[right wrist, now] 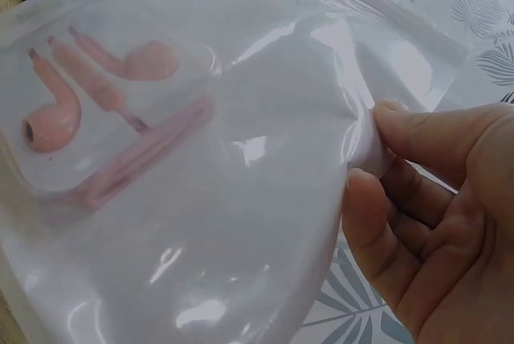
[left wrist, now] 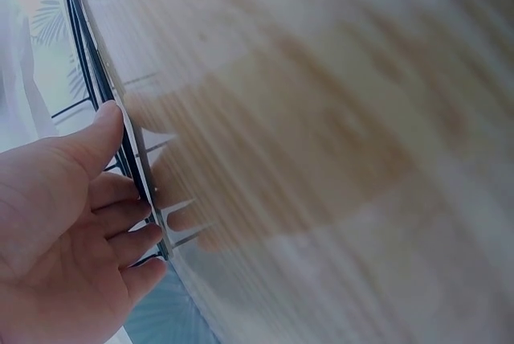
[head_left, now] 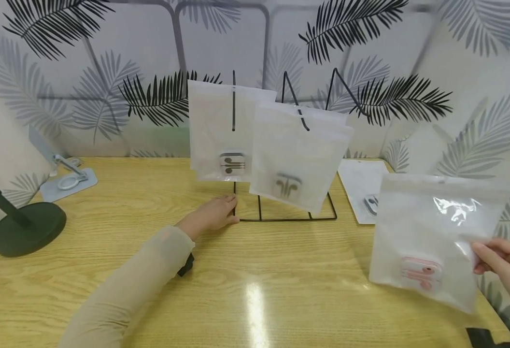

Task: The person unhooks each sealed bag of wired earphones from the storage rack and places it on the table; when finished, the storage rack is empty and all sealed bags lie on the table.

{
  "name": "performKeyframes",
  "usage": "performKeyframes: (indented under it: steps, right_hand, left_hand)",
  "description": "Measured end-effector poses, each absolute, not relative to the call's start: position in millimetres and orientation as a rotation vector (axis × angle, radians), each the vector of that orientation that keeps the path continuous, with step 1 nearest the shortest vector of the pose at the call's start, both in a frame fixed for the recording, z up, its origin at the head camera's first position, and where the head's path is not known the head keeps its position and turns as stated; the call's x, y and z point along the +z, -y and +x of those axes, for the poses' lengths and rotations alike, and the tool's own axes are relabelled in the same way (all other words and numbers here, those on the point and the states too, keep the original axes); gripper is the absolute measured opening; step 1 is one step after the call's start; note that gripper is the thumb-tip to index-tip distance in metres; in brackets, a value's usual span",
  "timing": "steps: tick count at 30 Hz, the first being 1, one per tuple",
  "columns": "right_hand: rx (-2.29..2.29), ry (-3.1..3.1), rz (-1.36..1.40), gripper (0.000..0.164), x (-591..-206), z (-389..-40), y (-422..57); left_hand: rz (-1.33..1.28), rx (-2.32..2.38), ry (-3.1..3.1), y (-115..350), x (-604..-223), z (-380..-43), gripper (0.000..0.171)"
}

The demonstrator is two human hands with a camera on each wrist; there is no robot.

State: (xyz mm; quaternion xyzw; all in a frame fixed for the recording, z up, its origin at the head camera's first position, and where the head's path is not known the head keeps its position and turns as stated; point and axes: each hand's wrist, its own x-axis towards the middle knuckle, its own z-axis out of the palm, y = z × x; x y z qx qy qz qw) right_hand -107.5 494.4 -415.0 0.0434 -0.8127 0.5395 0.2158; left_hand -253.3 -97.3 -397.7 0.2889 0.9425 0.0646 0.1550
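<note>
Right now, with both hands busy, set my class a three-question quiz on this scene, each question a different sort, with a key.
1. Fill in: the right hand grips a bag with earphones coloured ____.
2. The left hand is at the: A) lamp B) wire rack C) blue stand.
3. True or false: the bag in the right hand hangs from a hook.

Key: 1. pink; 2. B; 3. false.

No text, label, brand or number is legible.
</note>
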Motion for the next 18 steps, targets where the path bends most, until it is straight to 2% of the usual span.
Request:
performKeyframes:
  steps: [4,7,10,13,14,18]
  right_hand:
    - [1.431,2.306,0.087,0.013,-435.6,-112.4,-518.5]
    - [1.429,2.372,0.049,0.011,-419.2,-102.7,-499.9]
    - [1.399,2.504,-0.03,0.022,-391.8,-88.8,-469.3]
    - [1.348,2.661,-0.12,0.018,-376.5,-81.2,-452.6]
    - [1.317,2.725,-0.17,0.017,-374.6,-80.9,-450.8]
    - [1.18,2.93,-0.244,0.031,-384.0,-85.6,-461.1]
  left_hand:
    - [0.817,0.189,-2.699,96.5,-397.0,-253.4,0.065]
    - [0.817,0.189,-2.702,96.2,-396.3,-253.5,0.064]
    - [0.819,0.182,-2.705,96.2,-395.5,-253.1,0.064]
    - [0.828,0.17,-2.707,95.9,-394.8,-252.7,0.064]
    - [0.823,0.169,-2.706,95.9,-394.5,-252.5,0.065]
    - [0.822,0.174,-2.706,95.4,-394.3,-252.6,0.065]
